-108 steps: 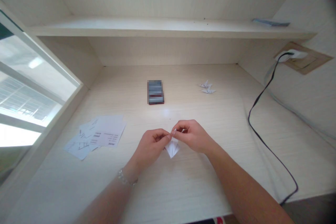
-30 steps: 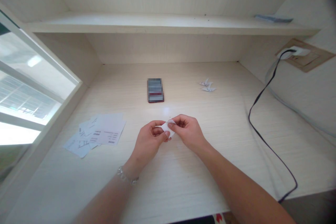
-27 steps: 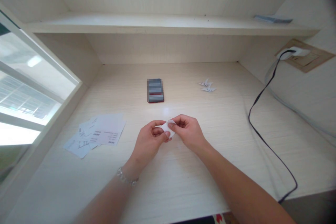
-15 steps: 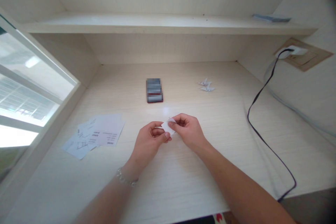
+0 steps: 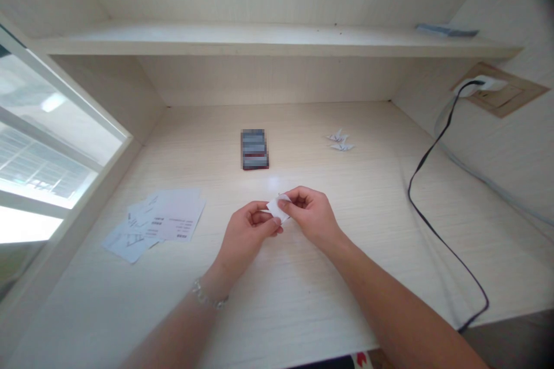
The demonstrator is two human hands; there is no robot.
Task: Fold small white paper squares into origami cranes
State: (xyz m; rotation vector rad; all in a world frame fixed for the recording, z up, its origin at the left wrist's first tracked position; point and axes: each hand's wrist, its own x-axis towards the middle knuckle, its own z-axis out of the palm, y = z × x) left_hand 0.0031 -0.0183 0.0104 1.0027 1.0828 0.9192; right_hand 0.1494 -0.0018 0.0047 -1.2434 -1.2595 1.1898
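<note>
A small folded white paper piece (image 5: 276,209) is pinched between both my hands just above the pale wooden desk (image 5: 303,294). My left hand (image 5: 246,234), with a bracelet at the wrist, grips the piece's lower left side with thumb and fingers closed. From the right, my right hand (image 5: 310,217) holds its upper edge between fingertips. Most of the paper is hidden by my fingers.
A spread of printed paper slips (image 5: 158,225) lies at the left. A dark blurred phone-sized object (image 5: 254,149) lies farther back, and two small folded paper shapes (image 5: 340,142) lie at the back right. A black cable (image 5: 433,184) runs from a wall socket (image 5: 485,86). A shelf (image 5: 268,40) hangs above.
The paper piece, earlier hanging open below my fingers, is now folded small and held higher. Over the last second my hands have stayed nearly still.
</note>
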